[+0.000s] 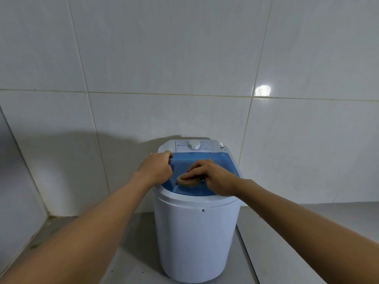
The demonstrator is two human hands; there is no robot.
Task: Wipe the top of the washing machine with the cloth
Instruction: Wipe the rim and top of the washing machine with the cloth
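A small white washing machine (194,232) with a blue lid (211,160) stands on the floor against the tiled wall. A white dial (194,144) sits on its rear control panel. A bunched beige cloth (187,182) lies on the front part of the lid. My right hand (213,175) presses flat on the cloth, fingers pointing left and covering most of it. My left hand (158,166) curls over the lid's left edge, fingers gripping the machine's rim.
White tiled walls (184,68) meet in a corner at the left. The grey floor (307,232) runs around the machine, with a straight joint line at the right of its base.
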